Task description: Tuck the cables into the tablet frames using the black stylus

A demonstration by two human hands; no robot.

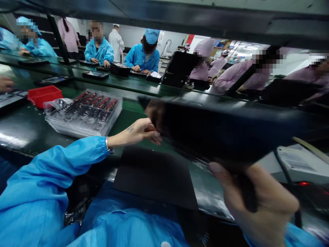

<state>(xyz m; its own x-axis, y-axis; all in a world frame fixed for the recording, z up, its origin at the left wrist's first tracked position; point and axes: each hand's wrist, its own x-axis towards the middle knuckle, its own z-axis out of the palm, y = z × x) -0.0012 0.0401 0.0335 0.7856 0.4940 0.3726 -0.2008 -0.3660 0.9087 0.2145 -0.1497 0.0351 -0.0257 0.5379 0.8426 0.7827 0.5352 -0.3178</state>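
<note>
I hold a large flat black panel [218, 128], blurred and tilted, above the dark green workbench [23, 127]. My left hand [144, 132] grips its left edge, fingers curled under it. My right hand [257, 199] clasps its near lower edge, thumb up against the panel. Below the panel lies a black mat [154, 175] on the bench. Both my arms are in blue sleeves, and a metal bracelet is on my left wrist.
A stack of clear trays with red and black parts [87, 111] sits left of the panel, beside a red bin [45, 95]. A white device with a cable [295, 163] lies at right. People in blue and pink coats work at the far bench [102, 77].
</note>
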